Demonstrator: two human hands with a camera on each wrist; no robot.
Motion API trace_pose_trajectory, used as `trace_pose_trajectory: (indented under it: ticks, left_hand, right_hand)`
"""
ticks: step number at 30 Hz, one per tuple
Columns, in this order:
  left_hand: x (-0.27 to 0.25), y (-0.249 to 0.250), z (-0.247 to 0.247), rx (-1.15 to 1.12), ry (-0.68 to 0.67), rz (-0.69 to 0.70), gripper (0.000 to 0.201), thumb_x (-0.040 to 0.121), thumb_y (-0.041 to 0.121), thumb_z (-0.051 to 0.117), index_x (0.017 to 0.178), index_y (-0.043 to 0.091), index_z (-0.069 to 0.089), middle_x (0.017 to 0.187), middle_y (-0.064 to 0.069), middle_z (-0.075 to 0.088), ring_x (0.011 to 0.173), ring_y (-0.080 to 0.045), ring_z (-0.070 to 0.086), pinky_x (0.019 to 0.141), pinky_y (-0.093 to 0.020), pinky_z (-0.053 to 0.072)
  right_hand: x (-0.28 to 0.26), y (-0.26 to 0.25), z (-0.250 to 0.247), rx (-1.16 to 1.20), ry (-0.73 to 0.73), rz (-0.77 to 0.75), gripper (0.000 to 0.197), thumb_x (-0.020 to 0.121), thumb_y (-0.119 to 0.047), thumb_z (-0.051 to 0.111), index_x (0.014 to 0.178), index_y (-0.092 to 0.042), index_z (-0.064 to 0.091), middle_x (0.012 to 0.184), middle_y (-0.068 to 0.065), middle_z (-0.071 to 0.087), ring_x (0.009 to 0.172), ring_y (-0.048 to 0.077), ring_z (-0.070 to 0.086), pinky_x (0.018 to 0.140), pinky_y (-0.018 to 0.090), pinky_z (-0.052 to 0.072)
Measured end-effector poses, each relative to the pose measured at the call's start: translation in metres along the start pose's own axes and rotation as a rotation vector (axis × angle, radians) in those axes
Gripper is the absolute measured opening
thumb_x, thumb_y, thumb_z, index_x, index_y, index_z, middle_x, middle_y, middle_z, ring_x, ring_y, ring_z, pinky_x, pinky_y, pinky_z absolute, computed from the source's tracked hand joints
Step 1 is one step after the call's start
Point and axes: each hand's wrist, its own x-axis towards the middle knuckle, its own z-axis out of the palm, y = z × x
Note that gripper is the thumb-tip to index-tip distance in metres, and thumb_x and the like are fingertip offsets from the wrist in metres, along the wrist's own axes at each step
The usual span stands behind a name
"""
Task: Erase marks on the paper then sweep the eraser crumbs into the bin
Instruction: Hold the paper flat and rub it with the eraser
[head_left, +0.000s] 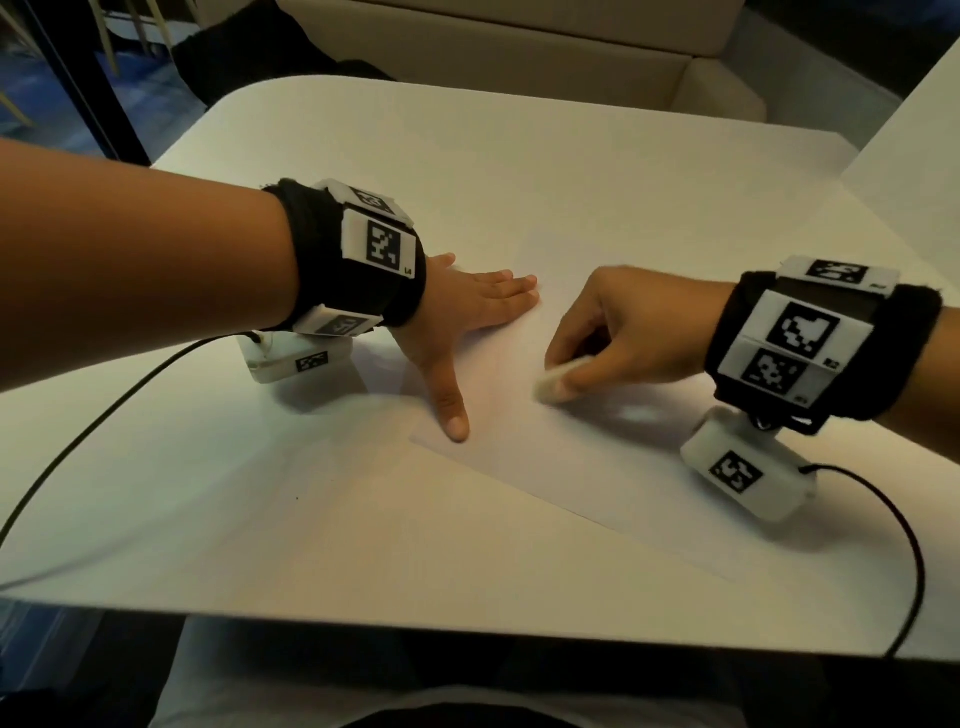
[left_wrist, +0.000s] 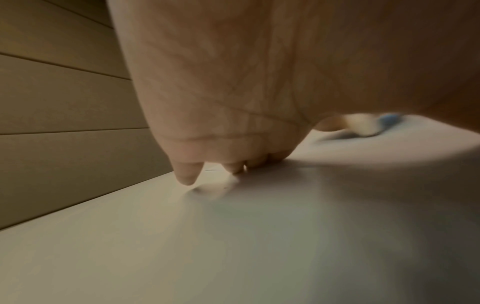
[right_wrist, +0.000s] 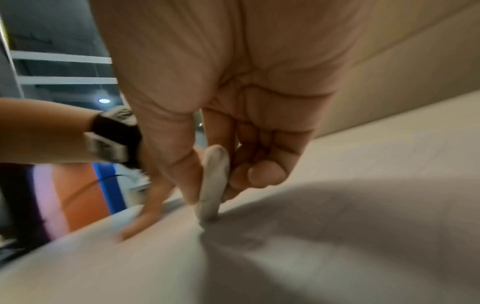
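Eraser in R hand, mid-paper.

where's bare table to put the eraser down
Bare table lies between the paper's near edge and the near table edge, and beyond the hands. It is crowded mid-paper: left hand pressing flat, right hand pinching the eraser.

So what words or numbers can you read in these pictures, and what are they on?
"L4": beside the square code on the left wristband.
Right wristband: tiny labels beside its codes, too small to read.
Paper: no readable writing.
Eraser: no print visible.
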Motion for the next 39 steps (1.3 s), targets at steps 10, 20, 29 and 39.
trace_pose_trajectory:
  ticks: [10, 20, 29, 39]
  left_hand:
    - [-0.003, 0.002, -0.001, 0.009, 0.003, -0.01, 0.146, 0.055, 0.073, 0.073, 0.151, 0.024, -0.026, 0.158, 0.011, -0.031, 0.147, -0.007, -0.02, 0.117, -0.05, -0.008]
    - [-0.019, 0.014, -0.016, 0.033, -0.012, -0.054, 0.145, 0.041, 0.087, 0.048, 0.157, 0.02, -0.007, 0.164, 0.007, -0.011, 0.151, -0.011, 0.0, 0.122, -0.045, -0.003]
    - [-0.004, 0.039, -0.019, 0.119, 0.058, -0.02, 0.133, 0.065, 0.078, 0.063, 0.155, 0.017, -0.014, 0.163, 0.003, -0.019, 0.15, -0.01, -0.012, 0.121, -0.044, -0.008]
    - [0.003, 0.035, -0.013, 0.096, 0.022, -0.028, 0.142, 0.058, 0.083, 0.063, 0.153, 0.021, -0.023, 0.161, 0.006, -0.024, 0.15, -0.01, -0.013, 0.119, -0.046, -0.011]
  right_hand:
    - [-0.002, 0.006, -0.004, -0.012, 0.034, 0.032, 0.02, 0.074, -0.042, 0.077, 0.082, -0.024, 0.08, 0.071, -0.011, 0.074, 0.058, -0.002, 0.057, 0.062, 0.02, 0.045]
    - [-0.02, 0.002, -0.034, 0.002, 0.166, 0.077, 0.032, 0.072, -0.055, 0.069, 0.087, -0.028, 0.076, 0.067, -0.004, 0.073, 0.058, 0.007, 0.065, 0.059, 0.021, 0.051]
    - [-0.004, 0.01, -0.008, -0.186, 0.274, 0.112, 0.029, 0.079, -0.045, 0.072, 0.089, -0.018, 0.077, 0.078, -0.007, 0.071, 0.07, 0.007, 0.062, 0.064, 0.022, 0.048]
    - [-0.004, 0.006, -0.007, -0.145, 0.148, 0.065, 0.028, 0.075, -0.052, 0.074, 0.084, -0.025, 0.078, 0.066, -0.014, 0.067, 0.059, 0.002, 0.056, 0.053, 0.012, 0.039]
